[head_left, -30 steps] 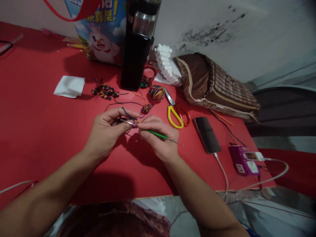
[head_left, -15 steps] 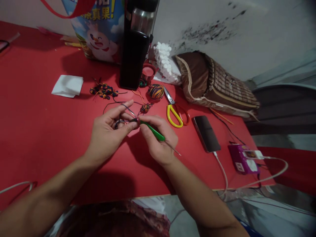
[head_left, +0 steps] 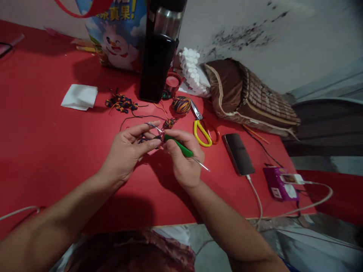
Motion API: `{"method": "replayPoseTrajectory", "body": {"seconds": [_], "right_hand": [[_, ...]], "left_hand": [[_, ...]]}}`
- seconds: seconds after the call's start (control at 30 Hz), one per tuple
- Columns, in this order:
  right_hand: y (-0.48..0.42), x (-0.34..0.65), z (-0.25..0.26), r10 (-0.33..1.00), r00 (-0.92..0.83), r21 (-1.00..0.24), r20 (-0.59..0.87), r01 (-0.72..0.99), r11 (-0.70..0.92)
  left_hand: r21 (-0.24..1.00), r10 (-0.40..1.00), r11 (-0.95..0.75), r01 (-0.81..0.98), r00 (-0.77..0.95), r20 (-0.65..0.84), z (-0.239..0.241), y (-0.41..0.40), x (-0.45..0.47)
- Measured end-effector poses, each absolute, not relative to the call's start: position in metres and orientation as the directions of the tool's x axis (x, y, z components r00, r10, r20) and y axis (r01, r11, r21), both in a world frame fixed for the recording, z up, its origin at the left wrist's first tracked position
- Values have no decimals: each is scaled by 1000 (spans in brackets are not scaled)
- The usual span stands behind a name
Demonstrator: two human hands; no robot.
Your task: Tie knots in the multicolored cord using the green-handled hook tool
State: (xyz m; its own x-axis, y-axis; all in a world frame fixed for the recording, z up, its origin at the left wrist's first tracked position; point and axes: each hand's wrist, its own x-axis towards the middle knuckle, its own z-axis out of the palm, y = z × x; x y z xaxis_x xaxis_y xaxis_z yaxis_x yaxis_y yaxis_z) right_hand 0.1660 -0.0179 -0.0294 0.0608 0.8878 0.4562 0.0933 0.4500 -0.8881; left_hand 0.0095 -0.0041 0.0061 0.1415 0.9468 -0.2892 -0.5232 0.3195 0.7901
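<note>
Two bare hands of yours meet above the middle of a smooth red table (head_left: 42,158). Your left hand (head_left: 120,153) pinches a small piece of dark yarn work (head_left: 156,139) between thumb and fingers, with a strand at the raised forefinger. Your right hand (head_left: 185,158) holds a hook (head_left: 183,148) by its green handle, thumb and fingers closed around it, one metal end pointing at the left fingertips. The hook's tip seems to sit at a loop, though it is too small to be sure.

Just beyond your fingers lie a small yarn bundle (head_left: 169,123) and, farther off, a yarn ball (head_left: 181,105), with scissors (head_left: 197,117) to its right. Left of these are a knotted yarn heap (head_left: 121,103) and a folded white napkin (head_left: 79,97). Along the far side stand a printed bag (head_left: 117,47) and a bottle (head_left: 168,22); a brown cushion (head_left: 255,94) leans by the pale wall (head_left: 295,41), which has dark specks. At right, a phone (head_left: 238,154) lies on the table near a purple box (head_left: 279,185).
</note>
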Motion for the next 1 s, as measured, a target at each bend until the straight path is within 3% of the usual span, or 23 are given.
{"method": "replayPoseTrajectory", "body": {"seconds": [0.13,0.33,0.6,1.0], "right_hand": [[-17,165,-32,922,76,-925,378,1,380],[-15,165,-40,938,74,-935,339,-78,345],[-14,170,-36,970,13,-955,244,-170,243],[-13,177,-29,948,29,-936,316,-152,316]], "left_hand": [[781,938,336,-526,111,-328,4,-5,11],[625,875,474,-620,253,-413,4,-2,11],[712,892,444,-544,190,-411,11,-1,2],[757,918,398,-518,221,-330,16,7,-8]]}}
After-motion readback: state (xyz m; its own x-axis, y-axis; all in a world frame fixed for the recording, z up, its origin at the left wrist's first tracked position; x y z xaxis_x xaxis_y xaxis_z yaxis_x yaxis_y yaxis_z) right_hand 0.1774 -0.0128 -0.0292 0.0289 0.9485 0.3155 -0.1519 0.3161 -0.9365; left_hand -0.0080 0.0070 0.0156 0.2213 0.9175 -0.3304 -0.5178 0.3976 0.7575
